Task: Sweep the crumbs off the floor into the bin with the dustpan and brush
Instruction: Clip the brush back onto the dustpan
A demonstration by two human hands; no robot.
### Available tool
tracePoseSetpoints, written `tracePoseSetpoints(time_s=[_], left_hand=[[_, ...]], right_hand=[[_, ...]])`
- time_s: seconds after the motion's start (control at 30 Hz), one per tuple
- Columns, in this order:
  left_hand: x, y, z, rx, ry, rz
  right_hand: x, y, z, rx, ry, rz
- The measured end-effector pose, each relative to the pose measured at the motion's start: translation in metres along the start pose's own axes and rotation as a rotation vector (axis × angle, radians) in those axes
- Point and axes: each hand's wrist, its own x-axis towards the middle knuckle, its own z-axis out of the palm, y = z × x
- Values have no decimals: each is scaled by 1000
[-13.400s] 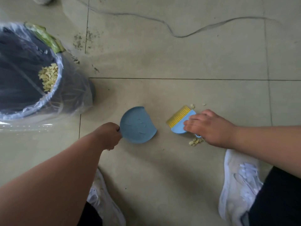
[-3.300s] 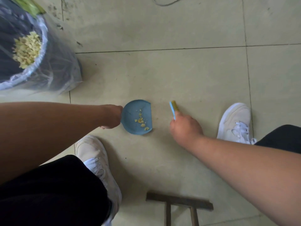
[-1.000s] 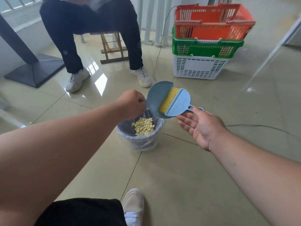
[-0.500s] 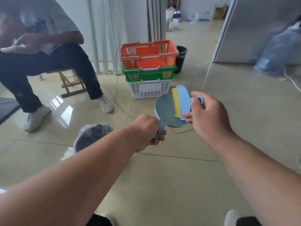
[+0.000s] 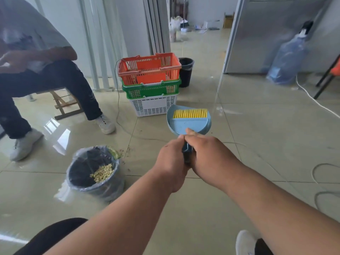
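Note:
The small blue dustpan (image 5: 170, 119) is held up in front of me with the blue brush (image 5: 191, 123) lying flat in it, yellow bristles at the far end. My left hand (image 5: 171, 163) grips the dustpan handle from the left. My right hand (image 5: 207, 157) closes around the same handle and the brush from the right, thumb resting on the brush back. The bin (image 5: 72, 183), dark with a clear plastic liner, stands on the floor at lower left, with a heap of pale yellow crumbs (image 5: 102, 174) inside. No crumbs show in the dustpan.
A seated person (image 5: 47, 78) on a wooden stool is at the left. Stacked orange, green and white baskets (image 5: 150, 87) stand ahead, a black bucket (image 5: 185, 71) behind them. A blue water bottle (image 5: 287, 61) leans at right. Cables (image 5: 312, 99) run over the tiled floor.
Since half a second ago the brush has turned from upright on its edge to lying flat in the dustpan, and both hands have closed together on the handle. The view has dropped towards the bin.

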Motion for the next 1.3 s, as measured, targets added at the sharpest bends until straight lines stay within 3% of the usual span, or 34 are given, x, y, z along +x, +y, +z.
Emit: tracePoseSetpoints(time_s=[0.33,0.57,0.7,0.77,0.87,0.97,1.07,1.2,1.3], left_hand=[[14,-10,5,26,-61,58],[17,-15,1,81,-138,53],[24,-22,-5,106,-126,21],[28,-29,-7,110,-122,-3],[34,-41,-12,69,-128,-31],[43,-55,-18,41,-157,-45],[49,-69,-28,198,-166,-64],[61,-91,-49,506,-113,-143],[69,-118,-64,582,-49,-200]], right_hand=[[-5,15,-29,211,-92,197],[-2,23,-35,192,-154,222],[5,32,-28,54,-178,225],[10,38,-20,37,-127,276],[18,48,-4,155,83,405],[24,59,22,276,151,486],[23,76,51,281,167,471],[15,104,92,221,19,448],[9,119,126,200,-53,457]])
